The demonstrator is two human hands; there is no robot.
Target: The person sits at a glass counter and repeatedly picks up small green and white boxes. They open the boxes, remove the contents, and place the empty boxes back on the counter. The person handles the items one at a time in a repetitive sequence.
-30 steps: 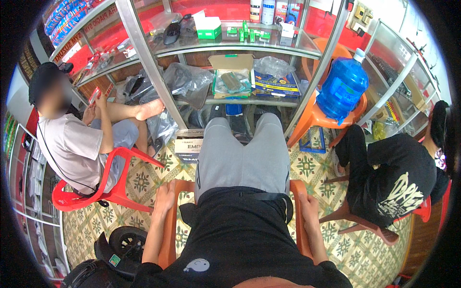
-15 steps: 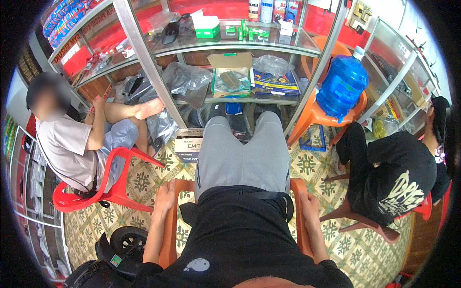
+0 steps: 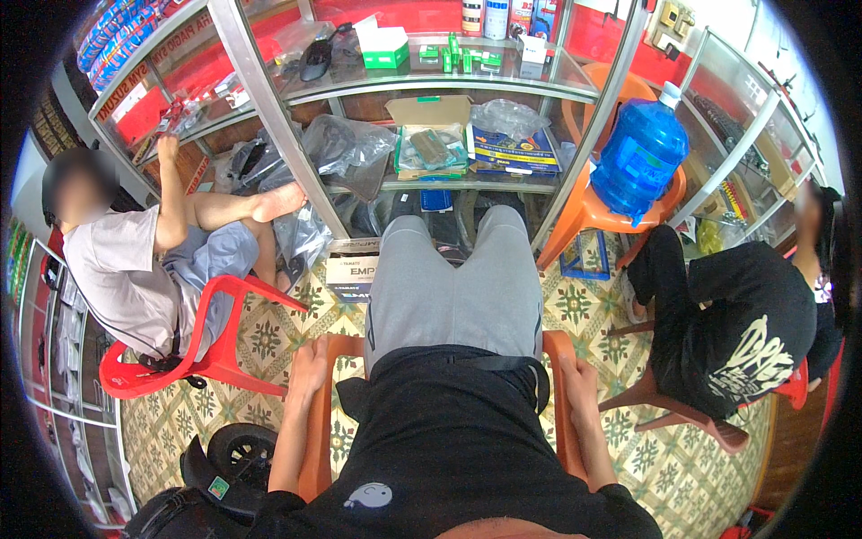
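I sit in an orange plastic chair, and both my hands rest on its armrests. My left hand (image 3: 309,366) is closed round the left armrest (image 3: 345,347). On the other side, my right hand (image 3: 581,384) curls over the right armrest (image 3: 560,345), its fingers partly hidden. Between them are my grey trousers (image 3: 453,301) and black shirt (image 3: 449,431). Past my knees stands a glass display cabinet (image 3: 431,92). Its lower shelf bears an open carton of parts (image 3: 431,151) and a blue-yellow box (image 3: 514,154).
A blue water jug (image 3: 639,153) stands on an orange chair (image 3: 567,208) at right. One person (image 3: 117,260) sits left on a red chair (image 3: 224,296); another in black (image 3: 745,323) bends over at right. Cardboard boxes (image 3: 350,269) lie by my left leg. A black wheel (image 3: 242,454) is behind left.
The seated person at left has raised a forearm and hand toward the cabinet. My own hands have not moved from the armrests.
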